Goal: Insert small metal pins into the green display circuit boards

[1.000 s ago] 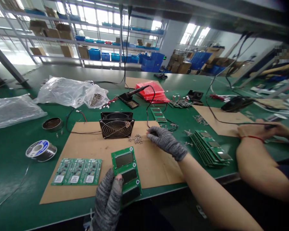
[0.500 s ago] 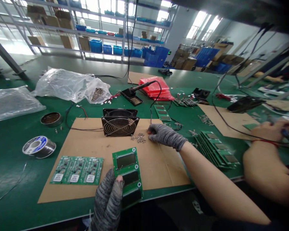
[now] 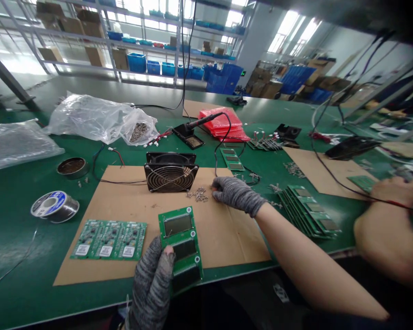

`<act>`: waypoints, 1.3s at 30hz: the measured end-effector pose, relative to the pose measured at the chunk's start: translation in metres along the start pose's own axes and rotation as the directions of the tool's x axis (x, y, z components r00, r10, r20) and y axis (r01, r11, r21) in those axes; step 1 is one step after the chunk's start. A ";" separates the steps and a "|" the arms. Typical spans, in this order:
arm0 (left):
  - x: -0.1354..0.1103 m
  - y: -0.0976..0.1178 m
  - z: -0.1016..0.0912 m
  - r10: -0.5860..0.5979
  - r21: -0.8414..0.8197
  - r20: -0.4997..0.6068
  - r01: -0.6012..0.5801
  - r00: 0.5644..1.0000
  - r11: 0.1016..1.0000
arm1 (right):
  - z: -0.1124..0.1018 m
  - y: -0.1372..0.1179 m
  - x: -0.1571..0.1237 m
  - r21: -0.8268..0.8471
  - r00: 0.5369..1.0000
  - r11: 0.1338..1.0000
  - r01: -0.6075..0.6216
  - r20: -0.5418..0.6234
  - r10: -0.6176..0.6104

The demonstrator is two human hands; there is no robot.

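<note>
My left hand, in a grey knit glove, grips the near end of a green circuit board strip with three dark display windows, thumb pressed on top. The strip lies on a brown cardboard sheet. My right hand, also gloved, reaches over the cardboard with its fingers curled down beside a small pile of metal parts; what the fingertips hold, if anything, is hidden. A black fan stands just behind that pile.
A second green panel lies left of the strip. A solder spool, a tin, plastic bags, a soldering iron and red packets sit around. Stacked boards lie right, near a co-worker's arm.
The view has shifted slightly. My right hand stays by the metal parts, and my left hand keeps its hold on the strip. The co-worker's hand has moved further right.
</note>
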State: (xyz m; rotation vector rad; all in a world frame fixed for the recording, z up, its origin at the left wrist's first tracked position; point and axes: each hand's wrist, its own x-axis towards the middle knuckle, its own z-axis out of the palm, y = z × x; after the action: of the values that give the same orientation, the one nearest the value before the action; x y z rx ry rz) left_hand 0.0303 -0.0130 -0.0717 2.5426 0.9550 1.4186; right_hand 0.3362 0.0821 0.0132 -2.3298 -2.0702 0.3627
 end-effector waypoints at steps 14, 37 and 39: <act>-0.007 0.010 0.003 -0.168 -0.048 -0.026 0.166 0.986 0.985 | 0.010 -0.063 -0.092 0.864 0.942 0.380 0.331 -0.323 -0.088; -0.004 0.014 0.001 -0.186 -0.147 -0.041 0.178 0.982 0.973 | 0.025 -0.067 -0.085 0.946 0.970 0.211 0.244 -0.241 -0.039; -0.002 0.013 0.000 -0.158 -0.121 -0.041 0.152 0.987 0.981 | 0.025 -0.067 -0.085 0.949 0.971 0.208 0.239 -0.238 -0.033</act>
State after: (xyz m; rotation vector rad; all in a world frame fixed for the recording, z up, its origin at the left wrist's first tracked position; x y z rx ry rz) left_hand 0.0361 -0.0245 -0.0682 2.3054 1.0200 1.4540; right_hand 0.2574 0.0039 0.0140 -1.2512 -1.2015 1.0485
